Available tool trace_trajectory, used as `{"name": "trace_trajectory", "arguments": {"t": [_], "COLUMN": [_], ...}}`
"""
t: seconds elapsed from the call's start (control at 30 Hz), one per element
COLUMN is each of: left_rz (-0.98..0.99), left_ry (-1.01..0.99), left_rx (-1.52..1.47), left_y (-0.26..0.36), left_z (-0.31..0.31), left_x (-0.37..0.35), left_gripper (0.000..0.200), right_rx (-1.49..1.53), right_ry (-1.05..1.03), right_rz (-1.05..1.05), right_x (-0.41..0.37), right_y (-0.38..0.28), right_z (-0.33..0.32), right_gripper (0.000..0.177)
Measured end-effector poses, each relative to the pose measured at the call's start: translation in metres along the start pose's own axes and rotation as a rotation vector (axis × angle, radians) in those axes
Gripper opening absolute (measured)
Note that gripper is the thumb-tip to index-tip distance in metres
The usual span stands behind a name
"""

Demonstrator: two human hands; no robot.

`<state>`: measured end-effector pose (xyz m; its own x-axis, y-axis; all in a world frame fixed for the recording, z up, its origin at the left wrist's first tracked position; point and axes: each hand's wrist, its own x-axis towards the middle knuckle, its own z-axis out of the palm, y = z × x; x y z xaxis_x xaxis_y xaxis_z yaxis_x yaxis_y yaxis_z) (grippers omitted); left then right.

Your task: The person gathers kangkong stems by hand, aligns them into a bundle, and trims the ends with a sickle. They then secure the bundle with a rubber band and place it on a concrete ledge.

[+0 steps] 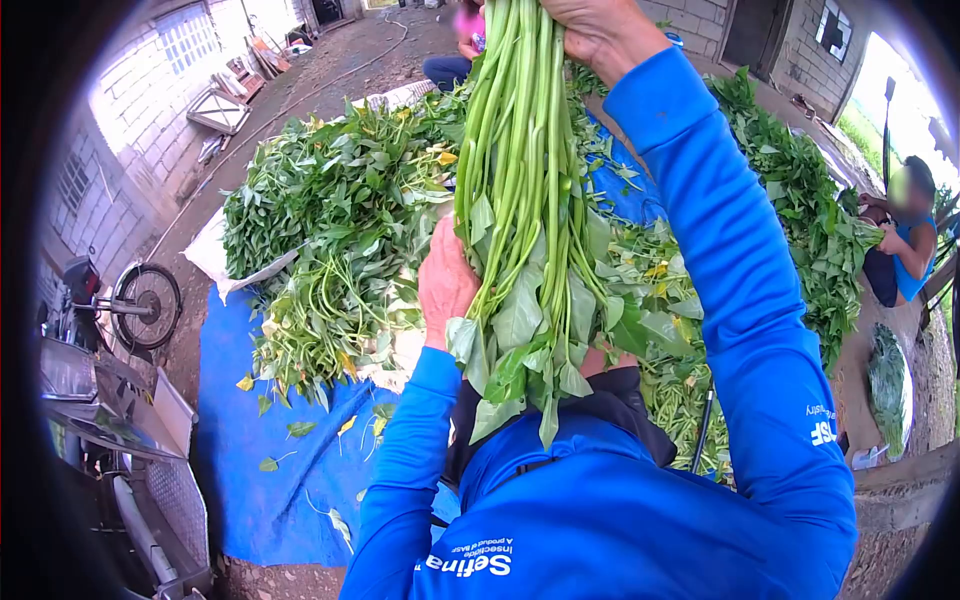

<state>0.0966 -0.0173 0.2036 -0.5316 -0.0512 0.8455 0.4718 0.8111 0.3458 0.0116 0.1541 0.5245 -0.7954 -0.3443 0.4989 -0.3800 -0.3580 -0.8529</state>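
A long bunch of leafy greens, looking like water spinach (520, 150), hangs in front of me with its pale green stems up and its leaves down. My right hand (600, 35) is closed around the stems at the top edge of the view; part of that hand is cut off. My left hand (448, 285) is against the left side of the bunch, lower down, near where the leaves begin. Its fingers are mostly hidden by the stems and leaves. The lowest leaves hang over my lap.
Heaped greens (320, 190) lie ahead on a blue tarp (270, 450), with loose stems around my legs. More bundles (790, 200) are piled at right, near a seated person (912, 245) holding greens. Another person (468, 40) sits beyond. A motorcycle (145, 300) stands left.
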Motion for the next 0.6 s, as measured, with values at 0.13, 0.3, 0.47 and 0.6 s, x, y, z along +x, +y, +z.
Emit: {"name": "trace_trajectory", "arguments": {"t": [0.13, 0.3, 0.47, 0.6], "left_rz": [-0.342, -0.974, -0.407, 0.05], "left_ry": [-0.248, 0.032, 0.527, -0.067], "left_rx": [-0.334, -0.272, -0.549, -0.265], "left_y": [0.001, -0.151, 0.001, 0.07], "left_z": [0.035, -0.066, -0.209, -0.133], "left_x": [-0.072, -0.105, 0.114, 0.178], "left_gripper": [0.084, 0.074, 0.086, 0.165], "right_rx": [-0.053, -0.109, -0.272, -0.082], "right_ry": [0.049, -0.048, 0.078, 0.111], "right_rz": [-0.078, -0.173, -0.375, -0.468], "right_x": [0.008, -0.013, -0.018, -0.028], "right_y": [-0.004, -0.022, 0.001, 0.038], "right_z": [-0.006, -0.016, 0.016, 0.078], "right_gripper": [0.012, 0.013, 0.033, 0.061]}}
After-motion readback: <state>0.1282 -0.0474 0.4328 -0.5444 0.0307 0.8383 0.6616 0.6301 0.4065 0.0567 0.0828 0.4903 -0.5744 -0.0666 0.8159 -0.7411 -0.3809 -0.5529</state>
